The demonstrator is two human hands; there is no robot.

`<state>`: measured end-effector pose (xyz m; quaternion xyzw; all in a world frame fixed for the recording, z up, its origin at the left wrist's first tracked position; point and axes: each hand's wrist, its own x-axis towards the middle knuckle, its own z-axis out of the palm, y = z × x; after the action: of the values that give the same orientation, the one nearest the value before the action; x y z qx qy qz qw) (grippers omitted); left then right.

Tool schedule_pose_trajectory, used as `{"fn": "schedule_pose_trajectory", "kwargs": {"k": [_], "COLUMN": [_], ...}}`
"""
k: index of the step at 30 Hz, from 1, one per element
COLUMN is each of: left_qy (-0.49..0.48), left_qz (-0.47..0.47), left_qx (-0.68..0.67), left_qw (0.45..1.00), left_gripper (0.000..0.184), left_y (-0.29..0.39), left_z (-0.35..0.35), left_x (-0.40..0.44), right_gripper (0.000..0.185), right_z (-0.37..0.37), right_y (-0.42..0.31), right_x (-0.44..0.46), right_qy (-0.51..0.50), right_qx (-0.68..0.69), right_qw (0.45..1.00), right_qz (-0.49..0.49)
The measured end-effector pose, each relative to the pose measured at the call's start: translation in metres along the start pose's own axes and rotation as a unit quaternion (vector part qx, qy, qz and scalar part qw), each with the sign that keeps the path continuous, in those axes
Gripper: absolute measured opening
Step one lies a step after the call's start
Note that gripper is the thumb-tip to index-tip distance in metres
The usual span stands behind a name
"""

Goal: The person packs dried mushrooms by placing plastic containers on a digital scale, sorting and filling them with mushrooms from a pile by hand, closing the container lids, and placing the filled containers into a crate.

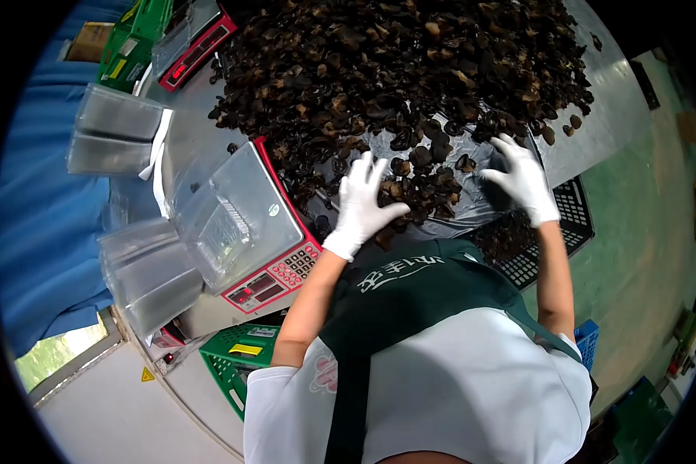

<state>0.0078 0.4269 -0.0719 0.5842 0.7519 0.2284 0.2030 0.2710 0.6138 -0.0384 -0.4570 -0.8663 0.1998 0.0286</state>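
Observation:
My left hand [361,206], in a white glove, has its fingers spread at the near edge of a large heap of dark brown, curled pieces [394,69]. It holds nothing visible. A smaller group of the same pieces [425,193] lies between my hands on a grey plastic sheet [479,182]. On the right, my right hand [523,179], also gloved in white, is spread and empty near the edge of the sheet. A red-framed scale [278,267] stands left of my left hand, with a clear plastic tray [224,228] on its plate.
Stacked clear trays [151,278] and more trays [120,131] stand at the left. Another red scale [197,54] is at the upper left, near a green crate [135,42]. A black crate [572,213] with dark pieces sits below the table's right edge; another green crate [232,348] is lower left.

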Motion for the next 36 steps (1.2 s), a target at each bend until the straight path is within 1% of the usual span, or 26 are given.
{"fn": "schedule_pose_trajectory", "kwargs": {"k": [1, 2, 3, 5, 6, 7, 9, 10, 11, 13, 14, 15, 17, 18, 21, 22, 23, 25, 26, 27, 30, 31, 32, 34, 36], "left_qy": [-0.045, -0.095, -0.118, -0.147, -0.138, -0.121, -0.100, -0.089, -0.068, -0.024, 0.002, 0.002, -0.014, -0.034, -0.064, -0.044, -0.042, -0.021, 0.018, 0.038, 0.071, 0.084, 0.094, 0.127, 0.153], "left_qz": [0.008, 0.026, 0.040, 0.110, 0.133, 0.138, 0.150, 0.152, 0.152, 0.106, 0.100, 0.099, 0.057, 0.059, 0.124, 0.117, 0.118, 0.116, 0.125, 0.131, 0.131, 0.130, 0.128, 0.126, 0.129], "left_qx": [0.041, 0.025, 0.054, 0.099, 0.096, 0.088, 0.074, 0.087, 0.091, 0.060, 0.091, 0.091, 0.116, 0.118, 0.095, 0.078, 0.079, 0.057, 0.029, -0.002, -0.075, -0.094, -0.097, -0.081, -0.059], "left_qw": [0.998, 0.995, 0.991, 0.978, 0.977, 0.979, 0.981, 0.981, 0.982, 0.992, 0.991, 0.991, 0.992, 0.991, 0.986, 0.989, 0.989, 0.991, 0.992, 0.991, 0.986, 0.983, 0.983, 0.980, 0.978], "left_gripper": [0.098, 0.108, 0.102, 0.094, 0.086, 0.079, 0.073, 0.069, 0.076, 0.088, 0.100, 0.100, 0.104, 0.103, 0.099, 0.090, 0.090, 0.078, 0.067, 0.061, 0.051, 0.048, 0.047, 0.046, 0.046], "left_y": [0.013, 0.014, 0.019, 0.014, 0.009, 0.006, -0.004, -0.007, -0.008, -0.004, -0.001, 0.002, 0.007, 0.009, 0.007, 0.008, 0.009, 0.007, 0.003, 0.002, -0.002, 0.000, 0.002, 0.007, 0.009], "left_z": [0.002, 0.008, 0.011, 0.016, 0.019, 0.019, 0.018, 0.017, 0.016, 0.012, 0.010, 0.010, 0.009, 0.008, 0.015, 0.018, 0.020, 0.029, 0.037, 0.037, 0.038, 0.034, 0.029, 0.016, 0.000], "left_x": [-0.001, -0.002, -0.004, -0.013, -0.019, -0.026, -0.038, -0.042, -0.046, -0.048, -0.047, -0.046, -0.044, -0.041, -0.032, -0.030, -0.028, -0.025, -0.026, -0.027, -0.029, -0.028, -0.028, -0.022, -0.015], "right_gripper": [0.081, 0.087, 0.092, 0.098, 0.100, 0.094, 0.084, 0.080, 0.080, 0.081, 0.084, 0.092, 0.099, 0.102, 0.101, 0.103, 0.096, 0.086, 0.076, 0.068, 0.057, 0.056, 0.056, 0.056, 0.057], "right_z": [0.015, 0.035, 0.053, 0.073, 0.075, 0.073, 0.081, 0.082, 0.082, 0.076, 0.073, 0.074, 0.074, 0.072, 0.078, 0.078, 0.076, 0.088, 0.092, 0.095, 0.105, 0.104, 0.103, 0.093, 0.076], "right_y": [-0.017, -0.026, -0.032, -0.052, -0.063, -0.073, -0.072, -0.068, -0.063, -0.061, -0.061, -0.058, -0.056, -0.057, -0.068, -0.073, -0.078, -0.082, -0.084, -0.086, -0.086, -0.088, -0.092, -0.100, -0.113], "right_x": [0.006, 0.007, 0.008, -0.007, -0.017, -0.029, -0.047, -0.053, -0.055, -0.058, -0.059, -0.057, -0.050, -0.047, -0.043, -0.039, -0.037, -0.037, -0.039, -0.040, -0.045, -0.045, -0.044, -0.036, -0.022], "right_qy": [0.006, -0.005, -0.016, -0.049, -0.062, -0.084, -0.074, -0.035, -0.038, 0.005, 0.008, 0.017, -0.023, -0.027, -0.049, -0.088, -0.109, -0.104, -0.093, -0.083, -0.013, -0.026, -0.017, 0.004, 0.002], "right_qx": [0.029, 0.025, 0.019, 0.056, 0.024, 0.012, 0.031, 0.069, 0.069, 0.058, 0.032, -0.001, -0.009, 0.005, 0.027, 0.057, 0.064, 0.053, 0.054, 0.071, 0.177, 0.186, 0.195, 0.199, 0.188], "right_qw": [0.999, 0.999, 0.997, 0.985, 0.981, 0.979, 0.970, 0.969, 0.969, 0.977, 0.985, 0.989, 0.996, 0.995, 0.991, 0.988, 0.985, 0.982, 0.980, 0.981, 0.968, 0.968, 0.967, 0.964, 0.965], "right_qz": [-0.015, -0.044, -0.075, -0.156, -0.182, -0.187, -0.231, -0.236, -0.236, -0.205, -0.170, -0.146, -0.088, -0.093, -0.121, -0.112, -0.119, -0.150, -0.168, -0.161, -0.175, -0.166, -0.165, -0.177, -0.183]}}
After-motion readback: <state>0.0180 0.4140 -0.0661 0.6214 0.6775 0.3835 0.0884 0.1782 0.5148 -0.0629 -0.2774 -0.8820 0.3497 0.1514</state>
